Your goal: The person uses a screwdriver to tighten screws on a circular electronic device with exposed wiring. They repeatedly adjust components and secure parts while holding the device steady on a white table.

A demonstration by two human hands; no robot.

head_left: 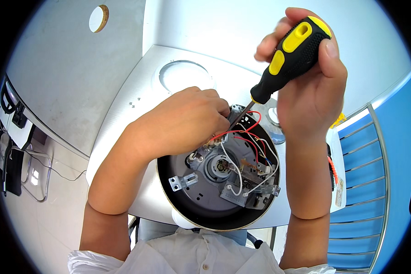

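We see the right hand (308,89) partly curled around the handle of a black-and-yellow screwdriver (287,61), whose shaft slants down to the far part of an open, dark round housing (189,213). The left hand (187,121) bends its fingers beside the red wires (259,119); we cannot tell whether it grips anything. The housing sits at the near edge of the white surface (116,157), a white ring (158,84) beyond it

Bench (116,137), white, centre. Railing (387,192), metal, slim parallel bars, right; blue panel (404,137) shows behind it. Partition (77,82), grey, pierced by one round hole (96,18), upper left. Tubular metal frame (47,182) and thin dark cable (70,178) lie over pale glossy floor (64,214), left.
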